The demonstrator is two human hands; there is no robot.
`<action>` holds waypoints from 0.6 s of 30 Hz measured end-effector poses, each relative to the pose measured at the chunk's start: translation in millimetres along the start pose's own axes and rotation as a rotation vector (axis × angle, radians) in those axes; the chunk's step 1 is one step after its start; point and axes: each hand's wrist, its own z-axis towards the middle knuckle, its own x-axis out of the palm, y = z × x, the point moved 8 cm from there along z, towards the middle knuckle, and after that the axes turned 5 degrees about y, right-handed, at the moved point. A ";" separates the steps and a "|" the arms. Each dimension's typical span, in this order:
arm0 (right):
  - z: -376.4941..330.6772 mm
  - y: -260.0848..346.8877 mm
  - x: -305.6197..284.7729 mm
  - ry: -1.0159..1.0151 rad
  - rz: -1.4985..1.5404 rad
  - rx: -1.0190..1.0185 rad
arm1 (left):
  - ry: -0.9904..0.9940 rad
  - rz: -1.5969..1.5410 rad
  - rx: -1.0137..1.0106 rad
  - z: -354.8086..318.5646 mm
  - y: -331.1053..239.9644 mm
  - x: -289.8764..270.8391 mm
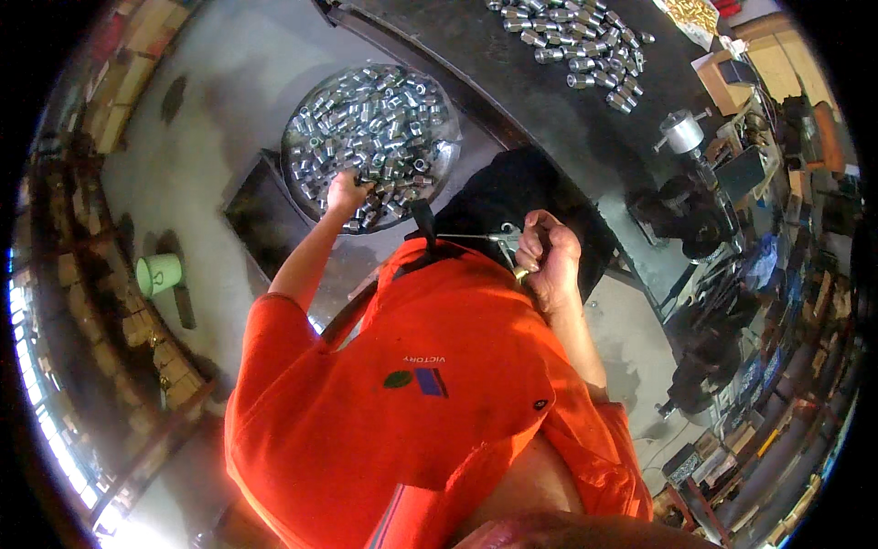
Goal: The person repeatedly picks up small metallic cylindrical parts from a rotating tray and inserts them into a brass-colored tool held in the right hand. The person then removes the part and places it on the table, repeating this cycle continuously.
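1. the left hand [347, 194] reaches into the near side of a round tub [448, 154], its fingers bent down among the metal fittings [384, 123]; i cannot tell whether it grips one or only touches them.
2. the fittings lie under and just beyond that hand, spreading up and to the right of it. their long axes point every which way, some tilted on their neighbours.
3. the right hand [549, 252] is curled around the handle end of a thin-rodded metal tool [476, 237], seemingly grasping it, though the fingers hide much of the handle.
4. the tool's rod runs roughly level from right to left over the lap, its slim end aimed to the left, below the tub.
5. the left hand is at the pile; the right hand is well apart, to its right and nearer the body.
6. a second heap of fittings [585, 37] lies on the dark table [585, 137], beyond both hands.
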 end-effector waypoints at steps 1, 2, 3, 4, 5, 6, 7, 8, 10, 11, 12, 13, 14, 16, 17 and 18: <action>-1.1 0.4 -0.6 0.001 0.005 -0.007 | -0.021 -0.021 0.030 -7.7 -7.7 -11.2; -2.3 1.6 -1.8 -0.017 0.000 -0.016 | -0.042 -0.042 0.060 -15.1 -14.4 -21.7; -3.6 3.0 -1.3 -0.031 -0.007 -0.019 | -0.066 -0.064 0.084 -20.3 -16.7 -29.0; -4.8 4.2 -1.2 -0.046 -0.013 -0.022 | -0.047 -0.231 0.094 -14.0 -3.4 -23.4; -5.2 4.9 0.4 -0.034 -0.023 -0.021 | 0.045 -0.565 0.007 -16.1 9.4 -14.5; -4.4 5.6 1.0 -0.024 -0.032 -0.023 | 0.086 -0.809 -0.021 -18.8 3.8 -15.1; -3.5 7.1 1.8 -0.014 -0.040 -0.027 | 0.129 -1.052 -0.051 -22.4 -6.0 -16.5; -1.9 8.3 2.8 0.004 -0.026 -0.028 | 0.100 -1.264 -0.094 -38.8 -38.0 -33.3; 0.6 11.3 9.9 0.042 -0.009 -0.036 | 0.253 -1.170 0.090 -48.3 -88.0 -47.1; 1.7 14.9 16.4 0.034 -0.017 -0.041 | 0.295 -1.049 0.255 -55.2 -118.8 -56.1; 3.7 21.0 22.3 0.035 -0.023 -0.080 | 0.314 -0.893 0.399 -67.5 -150.6 -67.5; 5.4 28.2 27.1 0.029 -0.028 -0.125 | 0.335 -0.734 0.545 -82.9 -185.0 -75.9; 6.0 38.8 36.9 0.032 -0.013 -0.193 | 0.226 -0.667 0.698 -100.8 -217.1 -88.2; 4.4 60.5 54.0 0.044 0.062 -0.334 | 0.290 -0.625 0.810 -124.3 -259.5 -90.3; 2.6 70.8 61.3 0.087 0.088 -0.396 | 0.275 -0.573 0.883 -135.8 -278.8 -92.9; 0.6 77.4 65.0 0.085 0.102 -0.437 | 0.289 -0.585 0.933 -149.2 -298.0 -98.6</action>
